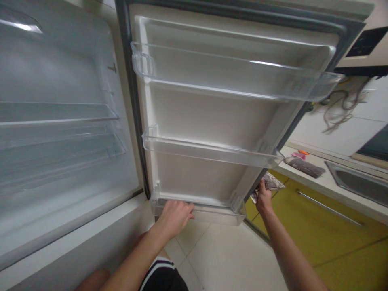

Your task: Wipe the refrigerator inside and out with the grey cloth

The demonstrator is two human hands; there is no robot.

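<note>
A fridge door [209, 117] stands wide open, with clear plastic door bins on its inner side. My left hand [177, 216] is at the lowest door bin [218, 214], its fingers curled over the front rim; the fingertips are partly hidden. My right hand [263, 198] is at the door's outer edge, closed on a patterned cloth [273, 182] that bunches out behind the door. Part of that hand and of the cloth is hidden by the door. The upper bin [230, 76] and the middle bin [212, 151] hold nothing I can see.
At left is the fridge interior with a glass shelf [54, 113] and a clear drawer [60, 157]. On the right, a counter [330, 182] carries a dark grey cloth [304, 166] and a sink [360, 184]. Below are yellow cabinets [303, 234] with a bar handle [329, 208].
</note>
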